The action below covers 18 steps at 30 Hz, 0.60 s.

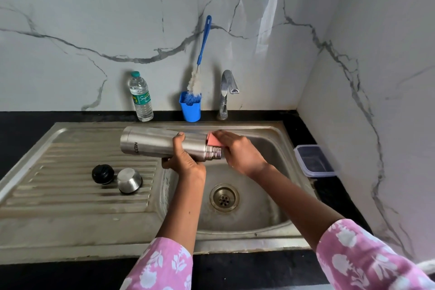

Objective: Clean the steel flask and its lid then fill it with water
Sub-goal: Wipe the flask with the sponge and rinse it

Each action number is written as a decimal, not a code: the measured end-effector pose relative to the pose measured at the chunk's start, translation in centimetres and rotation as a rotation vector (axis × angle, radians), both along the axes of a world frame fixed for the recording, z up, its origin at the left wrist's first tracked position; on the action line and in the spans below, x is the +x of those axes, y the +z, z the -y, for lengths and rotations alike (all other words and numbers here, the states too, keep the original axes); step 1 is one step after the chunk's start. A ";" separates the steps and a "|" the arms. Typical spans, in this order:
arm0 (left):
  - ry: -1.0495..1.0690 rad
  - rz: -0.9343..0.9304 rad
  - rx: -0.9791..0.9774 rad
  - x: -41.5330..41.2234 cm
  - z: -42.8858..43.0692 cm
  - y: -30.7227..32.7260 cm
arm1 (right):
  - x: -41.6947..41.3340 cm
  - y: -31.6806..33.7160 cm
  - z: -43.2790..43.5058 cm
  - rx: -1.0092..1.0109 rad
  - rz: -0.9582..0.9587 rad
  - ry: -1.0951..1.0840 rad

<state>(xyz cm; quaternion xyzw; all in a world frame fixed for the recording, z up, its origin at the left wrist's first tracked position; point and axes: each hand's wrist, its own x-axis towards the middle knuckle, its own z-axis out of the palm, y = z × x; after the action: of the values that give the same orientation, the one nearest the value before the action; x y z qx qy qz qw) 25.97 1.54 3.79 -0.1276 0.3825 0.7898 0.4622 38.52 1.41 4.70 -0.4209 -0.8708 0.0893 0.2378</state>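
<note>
Steel flask (pixel 150 142) is lying sideways over the sink (pixel 259 226), its open neck pointing right. The left hand (pixel 184 156) is gripping it around the middle, while the right hand (pixel 237 150) is pressing a pink sponge (pixel 213 140) against the neck. The black stopper (pixel 103 174) and steel cap (pixel 129 180) are sitting on the drainboard (pixel 58 186).

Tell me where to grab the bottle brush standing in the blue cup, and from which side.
Grip the bottle brush on its blue handle, above the white bristles, coming from the front. It stands nearly upright in the blue cup, leaning back against the marble wall, with the bristle head down in the cup. Probably lift it straight up; the tap stands close on its right.
</note>
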 end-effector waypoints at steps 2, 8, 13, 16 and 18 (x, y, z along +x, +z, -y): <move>0.036 -0.046 0.002 0.0 0.1 0.1 | -0.3 0.5 -0.3 -0.091 0.035 -0.049; 0.129 0.009 -0.043 -0.3 0.3 -0.9 | 0.0 -1.1 1.1 0.171 0.296 0.146; 0.100 0.064 -0.046 -0.3 0.7 -1.2 | -0.1 -1.7 1.2 0.183 0.209 0.156; 0.085 0.056 -0.032 -0.1 0.8 -1.3 | -1.2 -0.6 1.1 0.001 0.114 -0.036; 0.073 0.027 -0.036 0.0 0.9 -1.5 | -1.4 -0.4 0.5 -0.154 0.112 -0.163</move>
<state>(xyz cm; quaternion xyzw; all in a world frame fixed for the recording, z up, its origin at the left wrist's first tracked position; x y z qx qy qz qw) 25.96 0.63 2.33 -0.1606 0.3855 0.7972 0.4360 37.11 0.93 4.27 -0.5115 -0.8363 0.1126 0.1622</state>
